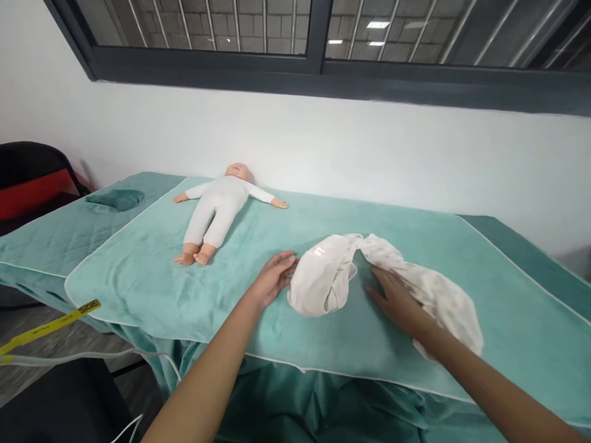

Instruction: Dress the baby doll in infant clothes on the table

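A crumpled white cloth garment lies on the teal bed cover, bunched into a rounded heap at its left part. From there it runs to the right as a long piece with a faint print. My left hand is at the heap's left side, fingers stretched out; whether the fingertips touch the cloth I cannot tell. Between the heap and the printed piece is my right hand, its thumb and fingers apart, with the forearm passing over the cloth. A baby doll in a white suit rests on its back, farther left, arms spread.
The teal cover spreads over a bed with a face hole at its left end. A wall and a barred window stand behind. A yellow tag and a pale cable hang at front left, near a black seat.
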{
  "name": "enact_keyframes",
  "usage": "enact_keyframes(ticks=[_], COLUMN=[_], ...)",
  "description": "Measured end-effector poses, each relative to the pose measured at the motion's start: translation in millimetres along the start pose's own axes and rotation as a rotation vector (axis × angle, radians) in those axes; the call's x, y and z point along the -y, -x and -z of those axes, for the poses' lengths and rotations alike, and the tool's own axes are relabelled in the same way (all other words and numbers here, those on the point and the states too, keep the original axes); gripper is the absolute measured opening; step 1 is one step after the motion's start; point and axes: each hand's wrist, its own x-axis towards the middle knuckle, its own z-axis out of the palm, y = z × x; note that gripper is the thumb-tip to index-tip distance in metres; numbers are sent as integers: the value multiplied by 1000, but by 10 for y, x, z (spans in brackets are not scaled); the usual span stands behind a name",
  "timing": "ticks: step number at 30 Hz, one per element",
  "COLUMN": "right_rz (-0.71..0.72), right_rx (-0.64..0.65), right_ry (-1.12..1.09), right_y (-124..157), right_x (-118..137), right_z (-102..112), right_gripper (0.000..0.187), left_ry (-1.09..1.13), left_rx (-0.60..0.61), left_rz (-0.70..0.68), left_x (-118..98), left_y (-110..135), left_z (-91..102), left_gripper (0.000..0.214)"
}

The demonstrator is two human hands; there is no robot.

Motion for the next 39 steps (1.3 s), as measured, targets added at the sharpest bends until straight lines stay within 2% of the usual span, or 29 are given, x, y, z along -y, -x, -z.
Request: enact_keyframes(ticks=[3, 6, 9, 13, 15, 17, 21, 24, 26, 29, 32, 34, 37, 39], right_rz=[-59, -195, -234, -398, -475, -495, -406, -414, -461, -507, -480, -440, -371, -327], right_rx=[-28, -47, -34, 251, 279, 257, 220, 243, 241, 235, 286, 312, 275, 244], right_ry=[137, 171, -93, -742, -975, -1138, -1396, -1417, -1395, -1393, -1454, -1527, -1652, -1711], right_y=[22, 7, -28, -193, -328, -462, -632, -657, -643, -604, -567, -559, -579, -599], right_x=[-369, -427, -53, 752, 1063, 1260, 1455, 1573, 1654, 1749, 1780, 1770, 1739, 1718], right_z=[228, 407, 460, 450, 447, 447, 456, 449, 419, 346, 292, 293, 347, 394], right_gripper=[46, 42, 40, 47, 43, 34, 27, 33, 35, 41, 44, 41, 37, 34], left_ry=[-183, -417, -562, -594, -546, -445, -82, 96, 70, -112, -272, -316, -291, -239], left_rx=[9, -25, -27, -47, -46, 11, 174, 182, 127, 76, 44, -48, -192, -145], left_rz=[-27, -86, -137, -229, -269, -279, -205, -164, -166, -192, -274, -316, -255, -140], left_x=[14, 36, 86, 90, 19, -92, -279, -282, -236, -166, -132, -114, -64, -22], left_y=[-3, -11, -14, 44, 112, 190, 300, 325, 332, 334, 321, 301, 268, 250], left_z=[-47, -145, -236, -409, -518, -605, -631, -564, -523, -496, -491, -478, -434, -396], left_gripper=[43, 42, 25, 16, 18, 23, 40, 42, 37, 40, 49, 50, 42, 45])
